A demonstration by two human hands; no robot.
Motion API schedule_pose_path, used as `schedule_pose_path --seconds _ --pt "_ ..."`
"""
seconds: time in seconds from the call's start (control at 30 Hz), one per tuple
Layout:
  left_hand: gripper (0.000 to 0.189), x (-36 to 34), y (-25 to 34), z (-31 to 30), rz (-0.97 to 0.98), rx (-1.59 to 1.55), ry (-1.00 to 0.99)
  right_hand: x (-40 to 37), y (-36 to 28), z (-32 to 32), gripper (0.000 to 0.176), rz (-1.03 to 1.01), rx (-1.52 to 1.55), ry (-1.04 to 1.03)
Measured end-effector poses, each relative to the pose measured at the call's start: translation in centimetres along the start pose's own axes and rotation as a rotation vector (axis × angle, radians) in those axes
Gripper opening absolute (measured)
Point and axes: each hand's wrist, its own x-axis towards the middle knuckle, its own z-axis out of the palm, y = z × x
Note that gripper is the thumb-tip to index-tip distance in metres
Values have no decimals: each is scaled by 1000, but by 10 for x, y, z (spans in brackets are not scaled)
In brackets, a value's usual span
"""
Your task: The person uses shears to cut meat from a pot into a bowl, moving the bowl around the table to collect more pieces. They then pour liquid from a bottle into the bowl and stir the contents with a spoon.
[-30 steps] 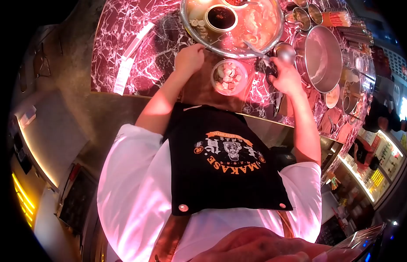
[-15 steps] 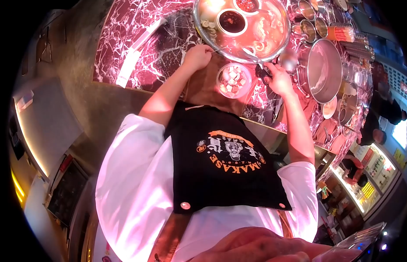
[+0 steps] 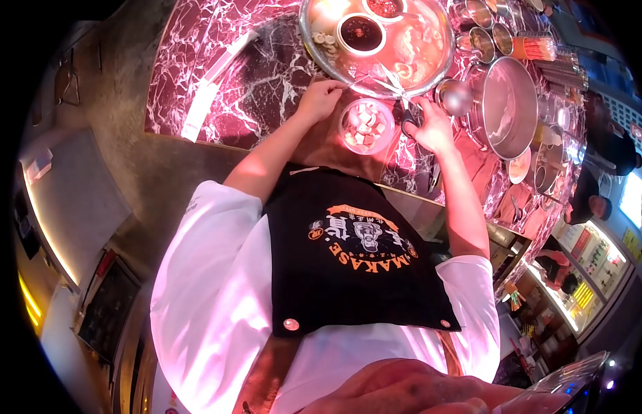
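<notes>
A pair of scissors (image 3: 393, 85) with dark handles is gripped in my right hand (image 3: 432, 127); its blades point up, spread apart, over the near rim of a large round metal tray (image 3: 321, 61). The tray holds pieces of food and two white-rimmed bowls, one with dark sauce (image 3: 362, 34), one with red sauce (image 3: 384, 7). My left hand (image 3: 321, 100) is closed in a pinch near the tray's lower left edge, on something thin I cannot make out. Between my hands stands a clear round container (image 3: 366, 126) of pale chunks.
To the right are a large steel pot (image 3: 509, 108), a shiny round metal item (image 3: 455, 97), small metal cups (image 3: 481, 43), a bundle of sticks (image 3: 539, 48) and a small dish (image 3: 519, 167). People (image 3: 588, 200) appear at the far right.
The scissors' blades have opened wider and now point more upward. My right hand has shifted slightly left and down, and my left hand slightly right and down.
</notes>
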Motion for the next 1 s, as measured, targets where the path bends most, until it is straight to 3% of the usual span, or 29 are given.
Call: schedule_pose_path --seconds 0.33,0.4,0.5,0.53,0.67,0.83,1.0 --pt "24 6 1 -2 -75 21 15 -10 43 38 55 -188 111 115" --pt "23 7 2 1 -147 -233 43 -19 44 35 53 -234 186 128" --pt "22 8 2 2 -206 -299 -14 -30 40 20 56 -124 219 131" --pt "22 8 2 3 -206 -297 -15 -34 35 12 59 -6 145 74" --pt "24 7 13 6 -183 -251 -72 -24 25 15 64 -47 50 99" --pt "23 8 18 10 -113 -140 -117 -7 22 40 56 -56 56 166" --pt "26 14 7 10 -131 -221 -2 -33 42 33 49 -158 135 189"
